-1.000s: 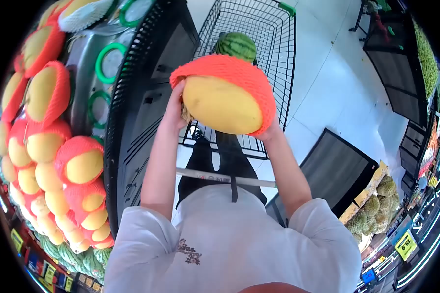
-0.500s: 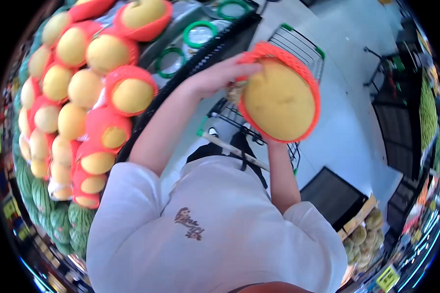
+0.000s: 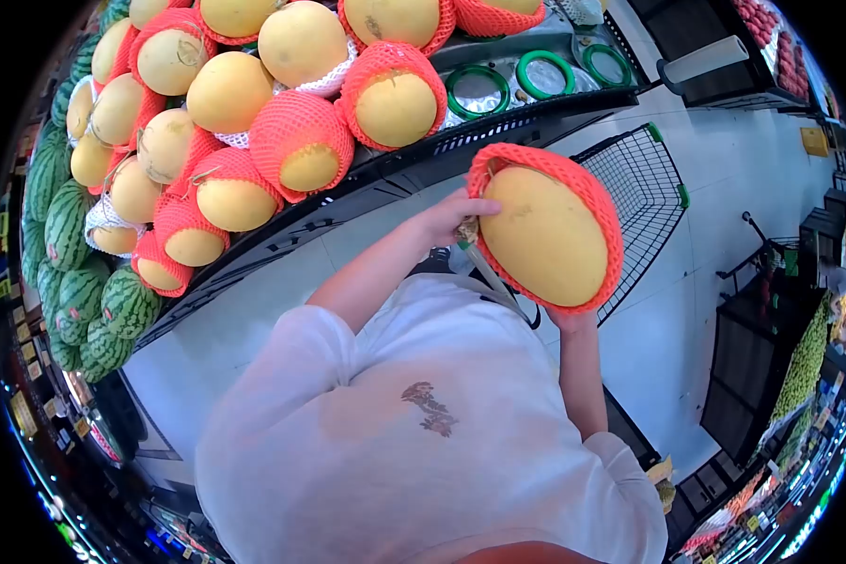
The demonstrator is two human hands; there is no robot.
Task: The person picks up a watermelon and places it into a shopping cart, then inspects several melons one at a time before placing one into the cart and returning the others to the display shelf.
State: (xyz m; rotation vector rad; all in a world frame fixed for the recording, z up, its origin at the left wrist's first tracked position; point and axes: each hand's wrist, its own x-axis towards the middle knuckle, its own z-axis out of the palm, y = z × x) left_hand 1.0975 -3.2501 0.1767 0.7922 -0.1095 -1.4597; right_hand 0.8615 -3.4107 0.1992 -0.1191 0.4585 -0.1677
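A large yellow melon point(image 3: 543, 235), partly wrapped in a red foam net point(image 3: 606, 207), is held in front of my chest. My left hand point(image 3: 449, 218) grips its left side, with the fingertips over the net's edge onto the bare rind. A small brownish bit, perhaps the stem, shows beside those fingers. From below, my right hand point(image 3: 573, 320) supports the melon. Most of that hand's fingers are hidden behind the fruit.
On the left, a display holds stacked yellow melons point(image 3: 230, 92), many in red nets, beside watermelons point(image 3: 69, 226). Green rings point(image 3: 545, 73) sit along its black edge point(image 3: 498, 132). A shopping cart point(image 3: 641, 193) stands just beyond the held melon. Dark produce stands point(image 3: 747, 367) line the right.
My view has swung, so the melon display and the cart show more fully. The melon stays in both hands and sits slightly lower in view.
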